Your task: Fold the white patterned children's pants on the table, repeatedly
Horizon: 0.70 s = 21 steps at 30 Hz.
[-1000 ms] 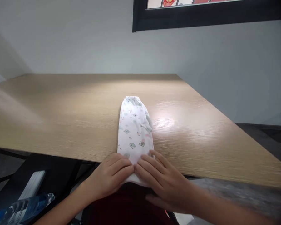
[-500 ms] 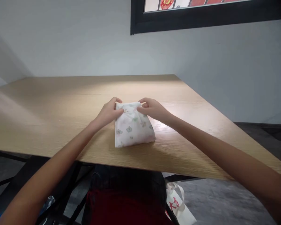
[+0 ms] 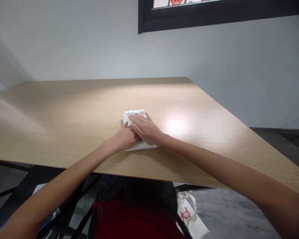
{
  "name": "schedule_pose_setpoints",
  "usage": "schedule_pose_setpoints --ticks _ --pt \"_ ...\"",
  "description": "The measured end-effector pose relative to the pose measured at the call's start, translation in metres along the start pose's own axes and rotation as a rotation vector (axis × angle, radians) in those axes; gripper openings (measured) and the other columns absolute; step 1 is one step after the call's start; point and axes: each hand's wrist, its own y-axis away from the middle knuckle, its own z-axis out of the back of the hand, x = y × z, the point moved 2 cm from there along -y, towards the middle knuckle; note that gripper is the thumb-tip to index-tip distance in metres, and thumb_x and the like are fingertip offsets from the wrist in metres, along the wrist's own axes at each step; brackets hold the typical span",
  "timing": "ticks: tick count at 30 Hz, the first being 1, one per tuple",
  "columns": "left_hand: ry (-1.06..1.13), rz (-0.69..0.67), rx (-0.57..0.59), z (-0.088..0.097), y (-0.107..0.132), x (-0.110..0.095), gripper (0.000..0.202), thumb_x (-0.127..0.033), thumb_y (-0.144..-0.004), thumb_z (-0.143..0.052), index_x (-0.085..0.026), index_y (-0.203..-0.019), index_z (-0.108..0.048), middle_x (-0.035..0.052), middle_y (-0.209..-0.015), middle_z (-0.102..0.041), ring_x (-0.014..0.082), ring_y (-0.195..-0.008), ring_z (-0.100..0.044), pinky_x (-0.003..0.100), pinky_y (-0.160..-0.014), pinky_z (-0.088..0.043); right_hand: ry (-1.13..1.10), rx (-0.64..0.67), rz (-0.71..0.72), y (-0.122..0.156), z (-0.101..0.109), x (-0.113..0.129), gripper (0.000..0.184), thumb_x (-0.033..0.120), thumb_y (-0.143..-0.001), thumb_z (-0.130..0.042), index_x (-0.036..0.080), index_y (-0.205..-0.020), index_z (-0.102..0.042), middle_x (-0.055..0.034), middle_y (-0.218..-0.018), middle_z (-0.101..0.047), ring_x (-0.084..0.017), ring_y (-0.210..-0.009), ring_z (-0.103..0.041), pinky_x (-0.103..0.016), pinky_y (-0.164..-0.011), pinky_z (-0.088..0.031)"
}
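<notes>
Dark frame [image 3: 189, 22] borders pale wall [image 3: 89, 49]; white bag [image 3: 196, 227] below.

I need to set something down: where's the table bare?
The table is bare left of the left hand, behind the white cloth toward the wall, and right of the right hand beyond its forearm. Crowded: around the cloth, under both hands and forearms.

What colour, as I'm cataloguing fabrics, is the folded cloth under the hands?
Head view: the folded cloth is white with small greenish prints.

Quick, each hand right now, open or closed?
Left hand: on the white cloth, partly covered; grip can't be told.
Right hand: open, partly over the left.
</notes>
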Motion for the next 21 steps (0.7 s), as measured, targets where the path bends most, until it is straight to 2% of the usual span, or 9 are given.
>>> schedule_pose_setpoints --ticks 3,6,8,10,13,16,18,21 --pt "-0.051 -0.042 0.078 -0.010 0.029 -0.023 0.037 -0.031 -0.093 -0.035 -0.015 -0.124 -0.049 0.0095 -0.135 -0.046 0.0277 -0.127 -0.037 0.050 -0.105 -0.025 0.148 0.028 -0.145 -0.025 -0.013 -0.023 0.044 0.034 -0.096 -0.022 0.019 -0.134 -0.037 -0.0080 -0.144 -0.028 -0.033 -0.131 -0.018 -0.069 -0.098 -0.007" --pt "-0.115 -0.029 0.094 -0.012 0.067 -0.044 0.050 -0.038 -0.096 -0.025 -0.013 -0.139 -0.025 0.0088 -0.145 -0.030 0.0255 -0.134 -0.025 0.048 -0.107 -0.023 0.284 0.004 -0.226 -0.052 -0.020 -0.051 0.048 0.038 -0.095 -0.027 0.018 -0.137 -0.035 -0.0103 -0.145 -0.025 -0.040 -0.132 -0.010 -0.076 -0.091 0.001" --pt "-0.134 -0.043 0.092 -0.011 0.086 -0.050 0.051 -0.040 -0.096 -0.026 -0.014 -0.139 -0.024 0.0072 -0.145 -0.029 0.0236 -0.135 -0.024 0.046 -0.108 -0.023 0.329 -0.012 -0.267 -0.063 -0.019 -0.060 0.049 0.038 -0.094 -0.027 0.014 -0.136 -0.036 -0.0148 -0.142 -0.029 -0.042 -0.130 -0.013 -0.077 -0.090 0.002" --pt "-0.136 -0.073 0.072 -0.008 0.093 -0.047 0.046 -0.036 -0.096 -0.027 -0.016 -0.137 -0.028 0.0064 -0.143 -0.034 0.0212 -0.133 -0.029 0.044 -0.108 -0.025 0.368 -0.051 -0.215 -0.062 -0.013 -0.056 0.046 0.032 -0.093 -0.028 0.011 -0.131 -0.042 -0.0171 -0.138 -0.036 -0.041 -0.130 -0.016 -0.074 -0.093 0.003" --pt "-0.145 -0.085 -0.036 -0.002 0.084 -0.029 0.039 -0.031 -0.095 -0.033 -0.014 -0.130 -0.038 0.0092 -0.133 -0.047 0.0197 -0.124 -0.042 0.040 -0.105 -0.033 0.344 -0.088 0.043 -0.041 -0.003 -0.029 0.037 0.018 -0.090 -0.029 0.015 -0.117 -0.054 -0.0120 -0.123 -0.052 -0.033 -0.125 -0.031 -0.066 -0.101 0.001" --pt "-0.206 -0.092 -0.137 0.002 0.064 -0.012 0.028 -0.026 -0.092 -0.038 -0.009 -0.108 -0.055 0.0139 -0.114 -0.059 0.0234 -0.105 -0.055 0.040 -0.090 -0.045 0.162 -0.031 0.261 -0.003 0.005 -0.002 0.028 0.018 -0.088 -0.033 0.017 -0.097 -0.060 -0.0094 -0.097 -0.061 -0.025 -0.103 -0.049 -0.054 -0.099 -0.028" --pt "-0.229 -0.114 -0.143 0.002 0.055 -0.007 0.025 -0.020 -0.090 -0.037 -0.010 -0.092 -0.059 0.0133 -0.100 -0.063 0.0228 -0.092 -0.059 0.039 -0.080 -0.049 0.038 0.007 0.304 0.023 0.010 0.009 0.020 0.022 -0.086 -0.040 0.016 -0.092 -0.059 -0.0097 -0.089 -0.061 -0.023 -0.090 -0.053 -0.044 -0.087 -0.042" --pt "-0.199 -0.137 -0.142 0.004 0.057 -0.009 0.024 -0.017 -0.089 -0.037 -0.013 -0.082 -0.060 0.0087 -0.090 -0.064 0.0202 -0.086 -0.060 0.036 -0.078 -0.048 -0.046 0.046 0.302 0.058 0.020 0.015 0.022 0.024 -0.081 -0.049 0.015 -0.100 -0.056 -0.0121 -0.097 -0.060 -0.025 -0.094 -0.053 -0.042 -0.082 -0.045"
